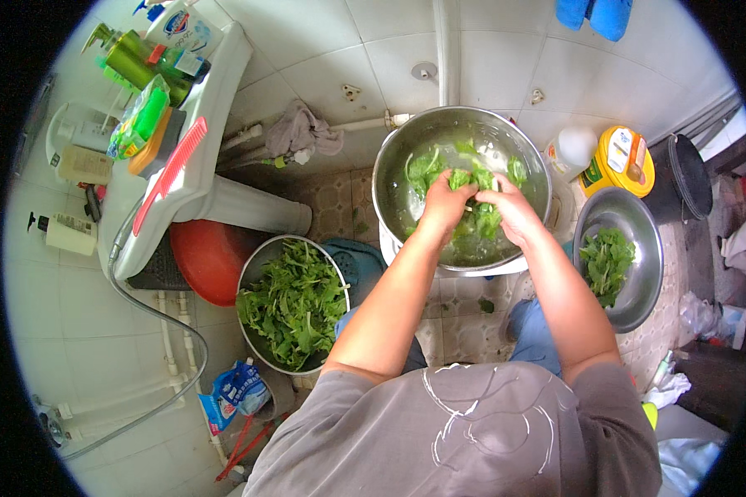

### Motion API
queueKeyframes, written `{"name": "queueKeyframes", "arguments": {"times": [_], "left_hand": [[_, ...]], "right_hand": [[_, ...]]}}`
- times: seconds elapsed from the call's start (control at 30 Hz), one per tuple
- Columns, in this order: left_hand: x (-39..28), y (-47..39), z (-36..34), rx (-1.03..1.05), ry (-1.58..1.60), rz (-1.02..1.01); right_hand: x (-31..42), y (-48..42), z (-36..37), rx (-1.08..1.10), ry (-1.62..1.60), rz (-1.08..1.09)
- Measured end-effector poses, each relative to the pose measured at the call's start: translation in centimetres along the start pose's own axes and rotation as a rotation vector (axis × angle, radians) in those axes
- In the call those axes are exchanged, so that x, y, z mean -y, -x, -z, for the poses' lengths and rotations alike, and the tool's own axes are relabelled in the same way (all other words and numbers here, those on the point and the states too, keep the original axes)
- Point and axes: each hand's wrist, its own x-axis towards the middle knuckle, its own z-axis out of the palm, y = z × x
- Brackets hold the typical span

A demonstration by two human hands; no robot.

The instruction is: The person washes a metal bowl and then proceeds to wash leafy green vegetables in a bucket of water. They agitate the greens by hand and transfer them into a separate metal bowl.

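Both my hands are over a large steel basin (382, 205) of water, close together near its middle. My left hand (446, 202) grips a bunch of leafy greens (460, 179), its thumb pointing right. Against the same greens, my right hand (508, 208) pinches stems and leaves between thumb and fingers. More wet leaves (424, 171) float around them in the basin. To the left, a steel pot (244, 338) is heaped with leafy greens (295, 304). On the right, a smaller steel bowl (643, 298) holds a small pile of greens (606, 261).
A white pedestal sink (224, 112) with bottles and a red comb (169, 177) stands left, above a red basin (208, 261). A metal hose (202, 348) hangs below it. At right are a yellow tub (615, 161), a white jug (572, 152) and a black bucket (690, 177).
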Motion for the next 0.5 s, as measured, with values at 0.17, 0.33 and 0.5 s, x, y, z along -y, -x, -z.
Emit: {"name": "queueKeyframes", "arguments": {"times": [0.17, 0.33, 0.5], "left_hand": [[-2.1, 1.4, -0.3, 0.128, 0.719, 0.138], [-3.2, 2.1, 1.0, 0.334, 1.011, 0.238], [-5.1, 2.5, 2.0, 0.115, 0.928, 0.341]], "right_hand": [[0.4, 0.6, -3.2, -0.059, 0.180, 0.242], [0.4, -1.6, -1.9, -0.059, 0.129, 0.381], [1.2, -3.0, -0.2, -0.234, 0.079, 0.310]]}}
